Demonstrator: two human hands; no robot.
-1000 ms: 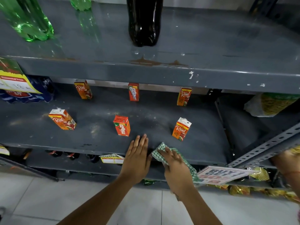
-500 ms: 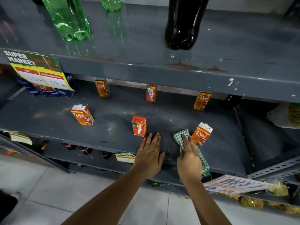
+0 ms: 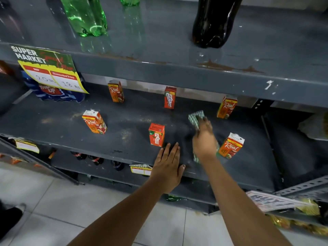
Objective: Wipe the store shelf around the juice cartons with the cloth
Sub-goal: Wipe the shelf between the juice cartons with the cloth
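Grip of right hand point(image 3: 204, 139) clutching cloth point(image 3: 195, 118) has slid deeper onto shelf point(image 3: 53, 125).

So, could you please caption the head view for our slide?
Right hand wipes the shelf with a cloth between juice cartons.

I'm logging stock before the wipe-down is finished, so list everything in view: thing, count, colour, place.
juice cartons: six, orange-red, upright and spaced apart on the middle shelf
cloth: one, green-white check, on the middle shelf under the right hand
middle shelf: one, grey, dusty patches
top shelf: one, grey, rust spots at the front edge
green bottles: two, top shelf left
dark bottle: one, top shelf right
price sign: one, green-yellow, hanging from the top shelf, left
small bottles: several, dark, lower shelf
left hand: flat on the shelf's front edge
right hand: pressing on the cloth
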